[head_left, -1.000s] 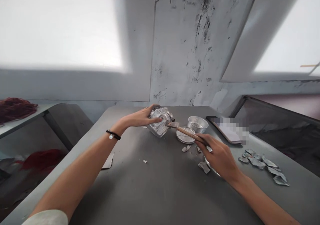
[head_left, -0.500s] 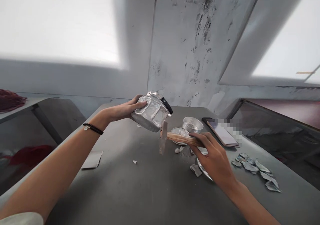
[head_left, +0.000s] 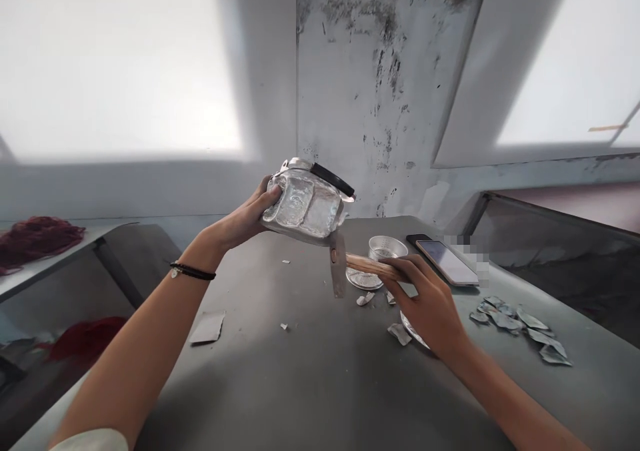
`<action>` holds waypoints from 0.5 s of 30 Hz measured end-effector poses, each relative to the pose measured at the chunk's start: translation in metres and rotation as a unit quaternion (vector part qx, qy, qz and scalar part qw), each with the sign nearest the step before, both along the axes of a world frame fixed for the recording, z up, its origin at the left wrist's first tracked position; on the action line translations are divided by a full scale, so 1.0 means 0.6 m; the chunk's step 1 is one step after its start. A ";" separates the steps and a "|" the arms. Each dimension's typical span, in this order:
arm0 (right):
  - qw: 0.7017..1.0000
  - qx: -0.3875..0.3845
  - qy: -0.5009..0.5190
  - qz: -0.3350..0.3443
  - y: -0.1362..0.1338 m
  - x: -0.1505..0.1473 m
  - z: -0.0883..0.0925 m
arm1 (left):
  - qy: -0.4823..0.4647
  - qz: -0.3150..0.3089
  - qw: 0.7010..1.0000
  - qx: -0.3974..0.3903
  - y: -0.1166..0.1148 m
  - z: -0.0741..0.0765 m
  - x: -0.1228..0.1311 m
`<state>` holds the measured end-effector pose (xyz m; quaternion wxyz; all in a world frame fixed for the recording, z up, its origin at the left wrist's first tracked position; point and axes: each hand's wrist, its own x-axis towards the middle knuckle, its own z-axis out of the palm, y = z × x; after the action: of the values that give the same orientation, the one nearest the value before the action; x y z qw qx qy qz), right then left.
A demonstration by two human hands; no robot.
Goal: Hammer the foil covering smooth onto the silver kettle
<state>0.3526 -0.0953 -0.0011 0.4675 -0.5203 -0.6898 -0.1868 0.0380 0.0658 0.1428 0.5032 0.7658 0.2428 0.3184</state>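
Note:
My left hand (head_left: 255,212) grips a silvery metal teapot (head_left: 306,205) by its left side, thumb on the panelled wall. The pot is tilted in the air above the table, and its black handle (head_left: 333,179) lies over the top. In my right hand (head_left: 427,297) is a hammer (head_left: 370,265), held by its wooden handle. Its metal head is right beside the pot's lower right edge; whether they touch I cannot tell. Behind the hammer are a perforated metal strainer (head_left: 387,244) and a round metal piece (head_left: 363,280). My right hand partly hides another shiny round piece (head_left: 413,331).
Crumpled scraps (head_left: 505,319) lie at the right of the grey table (head_left: 300,384), and smaller bits (head_left: 399,333) near my right hand. Two phones (head_left: 447,263) rest at the back right. A flat pale piece (head_left: 207,327) lies left. Dark red strands (head_left: 40,237) sit on a side shelf.
The teapot has risen slightly and turned, so its panelled side faces me more and its handle lies further right. The hammer stays close to its lower right edge. The view has shifted a little.

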 end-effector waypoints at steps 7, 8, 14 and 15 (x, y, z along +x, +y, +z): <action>0.998 0.065 -0.018 0.011 0.004 0.015 -0.012 | -0.058 -0.028 0.993 -0.101 -0.025 0.017 0.000; 0.997 0.070 -0.028 0.016 0.005 0.018 -0.014 | -0.075 -0.030 0.990 -0.116 -0.024 0.016 -0.002; 0.970 0.111 -0.218 0.002 0.001 0.022 -0.020 | -0.141 -0.110 0.967 -0.183 0.004 -0.006 -0.012; 0.963 0.121 -0.243 -0.003 -0.001 0.019 -0.020 | -0.149 -0.129 0.962 -0.191 0.009 -0.010 -0.012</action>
<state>0.3639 -0.0960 -0.0131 0.3450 -0.4013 -0.7529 -0.3912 0.0308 0.0712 0.1365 0.7075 0.6239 0.1208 0.3092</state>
